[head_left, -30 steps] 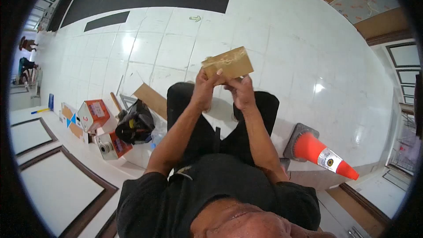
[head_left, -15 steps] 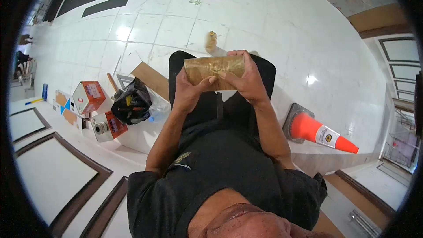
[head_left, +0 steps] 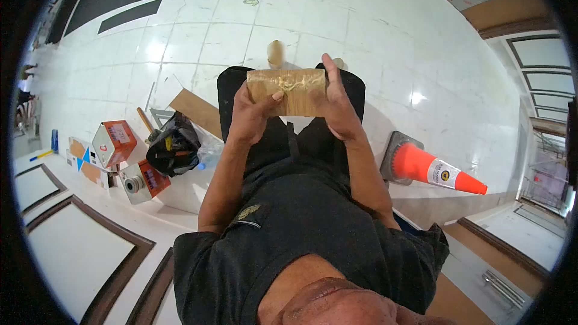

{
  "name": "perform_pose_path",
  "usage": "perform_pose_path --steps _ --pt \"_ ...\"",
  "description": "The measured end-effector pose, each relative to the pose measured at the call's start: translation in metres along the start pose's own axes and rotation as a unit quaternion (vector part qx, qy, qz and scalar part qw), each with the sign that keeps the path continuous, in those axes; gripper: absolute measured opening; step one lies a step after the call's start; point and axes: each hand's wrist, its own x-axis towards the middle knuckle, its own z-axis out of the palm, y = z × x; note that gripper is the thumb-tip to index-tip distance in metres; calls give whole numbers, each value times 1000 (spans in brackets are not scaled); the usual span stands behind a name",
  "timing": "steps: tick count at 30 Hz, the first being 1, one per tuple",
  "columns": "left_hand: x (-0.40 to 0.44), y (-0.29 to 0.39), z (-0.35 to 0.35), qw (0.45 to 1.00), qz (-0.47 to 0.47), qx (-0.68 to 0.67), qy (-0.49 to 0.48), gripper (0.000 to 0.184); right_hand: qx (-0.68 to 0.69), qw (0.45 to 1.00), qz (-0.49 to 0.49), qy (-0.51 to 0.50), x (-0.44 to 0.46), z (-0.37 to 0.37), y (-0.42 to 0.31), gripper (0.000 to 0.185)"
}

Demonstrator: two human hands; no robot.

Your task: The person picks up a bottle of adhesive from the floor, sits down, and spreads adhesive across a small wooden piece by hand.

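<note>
A small rectangular wood-grain piece point(head_left: 295, 102) with a glossy, uneven yellowish strip along its far side is held level above my lap. My left hand point(head_left: 251, 114) is closed on its left end, thumb lying on top near the strip. Along the right edge, my right hand point(head_left: 341, 108) has its fingers stretched out past the piece; its thumb is blurred over the surface. The undersides of the hands are hidden.
On the floor to the left are a black plastic bag point(head_left: 173, 147), orange-and-white cans point(head_left: 114, 143) and a brown board point(head_left: 195, 111). An orange traffic cone point(head_left: 430, 168) lies on the right. Beyond my knees is a blurred tan object point(head_left: 276, 54).
My right hand has loosened from the wood-grain piece, its fingers straightening and its thumb moving. My left hand keeps its hold. The view has shifted slightly.
</note>
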Motion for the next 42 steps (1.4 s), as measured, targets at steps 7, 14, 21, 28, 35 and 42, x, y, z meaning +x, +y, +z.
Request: perform_pose_path --steps 7,14,21,28,35,42 --pt "4 1 -5 999 -29 -13 -40 41 -313 949 -32 -10 18 -2 -2 100" --pt "0 -8 11 999 -11 31 -30 40 -258 963 0 81 27 5 10 81" --pt "3 -11 9 990 32 138 -21 29 -278 954 -43 104 26 5 33 63" --pt "4 -15 -1 987 31 158 -10 27 -284 950 -112 67 18 3 20 65" --pt "2 -11 1 981 30 192 12 31 -322 926 -164 106 1 13 3 45" --pt "8 -8 -3 969 88 231 -15 38 -249 950 -127 136 8 14 21 28"
